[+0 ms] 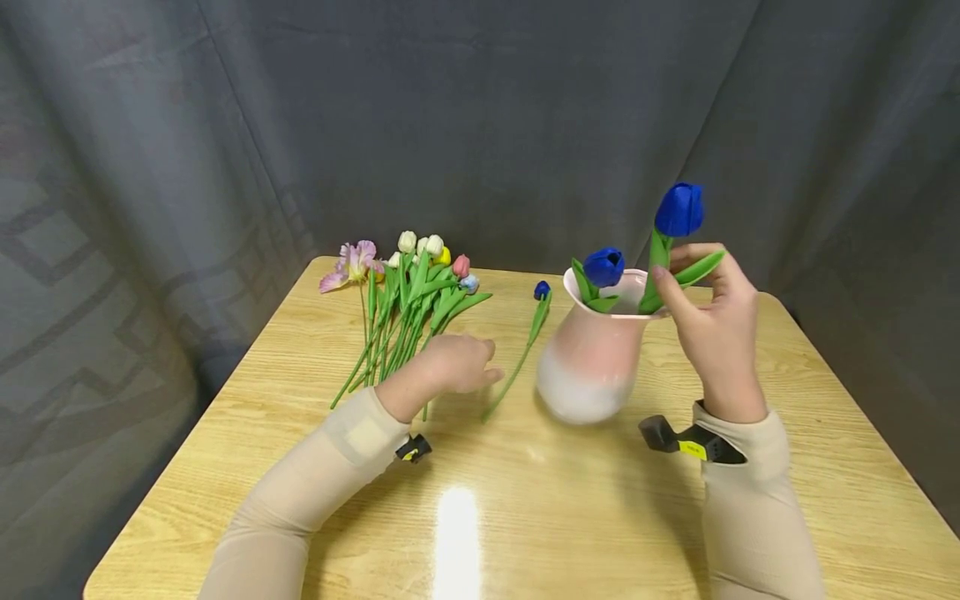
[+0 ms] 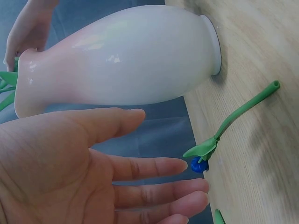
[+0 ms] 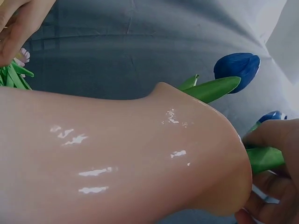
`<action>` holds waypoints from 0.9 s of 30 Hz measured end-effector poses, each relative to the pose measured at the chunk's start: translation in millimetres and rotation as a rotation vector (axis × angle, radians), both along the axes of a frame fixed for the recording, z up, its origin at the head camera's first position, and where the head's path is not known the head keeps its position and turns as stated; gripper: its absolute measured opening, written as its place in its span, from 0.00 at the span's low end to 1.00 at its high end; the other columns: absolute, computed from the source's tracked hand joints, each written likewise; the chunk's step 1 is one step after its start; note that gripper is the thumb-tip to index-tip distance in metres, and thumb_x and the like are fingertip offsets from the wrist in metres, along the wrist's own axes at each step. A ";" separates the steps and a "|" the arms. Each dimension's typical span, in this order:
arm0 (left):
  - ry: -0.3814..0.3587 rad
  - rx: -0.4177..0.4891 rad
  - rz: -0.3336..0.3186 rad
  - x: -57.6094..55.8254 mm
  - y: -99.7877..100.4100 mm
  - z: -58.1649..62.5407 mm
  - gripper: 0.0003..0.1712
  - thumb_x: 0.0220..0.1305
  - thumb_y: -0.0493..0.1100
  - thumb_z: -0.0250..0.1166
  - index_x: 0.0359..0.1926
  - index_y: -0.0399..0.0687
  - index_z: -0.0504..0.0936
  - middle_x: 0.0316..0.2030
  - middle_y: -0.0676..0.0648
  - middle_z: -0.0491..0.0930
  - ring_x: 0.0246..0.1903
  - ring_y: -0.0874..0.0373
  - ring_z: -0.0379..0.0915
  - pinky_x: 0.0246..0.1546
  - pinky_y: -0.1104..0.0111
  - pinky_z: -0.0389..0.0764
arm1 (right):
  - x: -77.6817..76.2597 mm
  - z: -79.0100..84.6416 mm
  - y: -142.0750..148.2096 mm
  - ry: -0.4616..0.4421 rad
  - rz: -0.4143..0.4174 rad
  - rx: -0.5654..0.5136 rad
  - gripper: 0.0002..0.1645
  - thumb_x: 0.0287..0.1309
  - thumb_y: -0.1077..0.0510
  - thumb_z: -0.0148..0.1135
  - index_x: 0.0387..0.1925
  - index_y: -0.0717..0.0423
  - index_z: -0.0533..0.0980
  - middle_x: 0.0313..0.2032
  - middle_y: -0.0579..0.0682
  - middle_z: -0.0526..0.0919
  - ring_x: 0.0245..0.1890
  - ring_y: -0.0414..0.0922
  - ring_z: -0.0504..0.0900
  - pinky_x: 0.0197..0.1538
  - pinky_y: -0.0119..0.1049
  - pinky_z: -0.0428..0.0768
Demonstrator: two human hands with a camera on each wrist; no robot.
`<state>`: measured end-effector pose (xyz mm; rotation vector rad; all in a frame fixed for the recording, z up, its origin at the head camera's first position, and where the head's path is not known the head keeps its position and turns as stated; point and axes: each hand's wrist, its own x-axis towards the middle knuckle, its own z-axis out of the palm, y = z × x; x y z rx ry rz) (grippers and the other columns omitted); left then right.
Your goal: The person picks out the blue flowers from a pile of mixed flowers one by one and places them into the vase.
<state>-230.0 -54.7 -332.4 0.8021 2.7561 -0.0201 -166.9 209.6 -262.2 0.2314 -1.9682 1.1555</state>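
Note:
A pink and white vase (image 1: 588, 367) stands on the table, right of centre. One blue tulip (image 1: 604, 268) leans at the left of its mouth. My right hand (image 1: 716, 317) pinches a second blue tulip (image 1: 680, 211) by its leaves at the right rim, its lower stem hidden inside the vase. In the right wrist view the fingers (image 3: 273, 135) press round the green leaf right at the rim. My left hand (image 1: 450, 365) holds nothing; the left wrist view shows its fingers (image 2: 154, 168) extended. Near it lies a third blue tulip (image 1: 542, 291), its stem on the table.
A bunch of artificial flowers (image 1: 405, 308) lies to the left, with white, yellow, pink and pale blue tulips. Beside them is a pink-purple flower (image 1: 352, 265). A dark grey curtain (image 1: 480, 125) hangs behind the wooden table (image 1: 570, 517).

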 end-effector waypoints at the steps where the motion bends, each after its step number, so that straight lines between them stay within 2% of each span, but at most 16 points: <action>1: -0.001 -0.001 -0.001 0.1 0.1 -0.1 0.32 0.71 0.62 0.50 0.64 0.46 0.72 0.50 0.44 0.82 0.47 0.47 0.80 0.39 0.54 0.81 | 0.0 -0.4 0.2 -0.011 -0.001 0.012 0.12 0.57 0.64 0.66 0.41 0.67 0.77 0.35 0.30 0.80 0.38 0.33 0.77 0.45 0.24 0.72; 6: -0.009 0.003 0.001 0.2 0.4 -0.6 0.31 0.71 0.62 0.51 0.63 0.45 0.72 0.48 0.45 0.82 0.44 0.49 0.81 0.37 0.55 0.81 | 0.2 -3.0 0.9 -0.050 -0.008 0.056 0.11 0.57 0.62 0.67 0.40 0.66 0.78 0.32 0.31 0.78 0.37 0.33 0.76 0.40 0.20 0.74; 9: -0.007 0.003 -0.001 0.0 0.4 -1.2 0.31 0.71 0.62 0.51 0.62 0.46 0.73 0.46 0.46 0.82 0.41 0.50 0.81 0.36 0.56 0.81 | 0.4 -4.9 1.1 -0.061 -0.022 0.072 0.10 0.58 0.61 0.67 0.38 0.64 0.78 0.31 0.32 0.78 0.36 0.32 0.76 0.42 0.21 0.72; 16: -0.001 0.001 -0.012 -0.8 1.4 -2.4 0.31 0.71 0.62 0.51 0.63 0.45 0.72 0.49 0.45 0.82 0.44 0.50 0.81 0.38 0.56 0.81 | -2.4 -8.3 2.2 0.010 -0.050 0.152 0.07 0.56 0.63 0.68 0.33 0.65 0.79 0.34 0.55 0.81 0.39 0.28 0.74 0.48 0.23 0.67; 20: -0.002 0.000 -0.012 -0.9 1.6 -2.6 0.32 0.71 0.62 0.51 0.64 0.45 0.72 0.50 0.45 0.81 0.46 0.50 0.80 0.39 0.55 0.82 | -3.9 -10.3 3.1 0.003 -0.059 0.219 0.07 0.55 0.64 0.67 0.32 0.66 0.79 0.35 0.54 0.80 0.40 0.28 0.71 0.44 0.23 0.66; 23: -0.008 -0.004 -0.008 -0.2 1.4 -1.9 0.33 0.71 0.62 0.51 0.66 0.45 0.70 0.52 0.45 0.81 0.47 0.49 0.80 0.40 0.55 0.82 | -4.4 -10.1 3.4 -0.021 -0.058 0.248 0.07 0.55 0.63 0.67 0.31 0.66 0.79 0.38 0.54 0.80 0.44 0.36 0.73 0.44 0.27 0.64; 27: -0.012 -0.007 -0.006 0.8 1.2 -0.6 0.34 0.71 0.62 0.50 0.67 0.45 0.69 0.53 0.45 0.80 0.47 0.49 0.80 0.40 0.55 0.82 | -3.9 -7.9 4.0 -0.064 -0.055 0.263 0.08 0.54 0.62 0.67 0.29 0.65 0.79 0.42 0.58 0.79 0.49 0.50 0.74 0.49 0.37 0.64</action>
